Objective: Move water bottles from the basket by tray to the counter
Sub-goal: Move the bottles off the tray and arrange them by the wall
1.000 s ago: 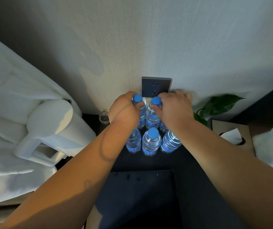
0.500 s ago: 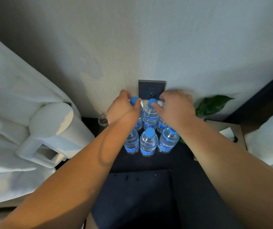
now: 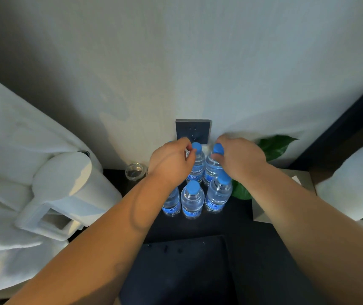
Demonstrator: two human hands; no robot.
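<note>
Several clear water bottles with blue caps stand in two rows on the dark counter (image 3: 237, 225) against the wall. My left hand (image 3: 171, 161) reaches over the left of the group, its fingertips pinching the cap of a back-row bottle (image 3: 198, 166). My right hand (image 3: 239, 159) grips the cap of the back-row bottle to its right (image 3: 211, 170). In the front row, the middle bottle (image 3: 192, 200) and the right bottle (image 3: 218, 194) stand free. The left bottle (image 3: 172, 202) is half hidden under my left wrist. A dark tray (image 3: 176, 271) lies in front of the bottles. No basket is in view.
A white kettle (image 3: 66, 188) stands left of the bottles, with a small glass (image 3: 134, 171) behind it. White fabric (image 3: 11, 150) fills the left side. A wall socket (image 3: 193, 130) sits behind the bottles. Green leaves (image 3: 274, 146) and a tissue box (image 3: 261, 208) are to the right.
Both hands stay at the back-row caps. My right hand has slid right, so a blue cap now shows at its fingertips. The view has shifted slightly.
</note>
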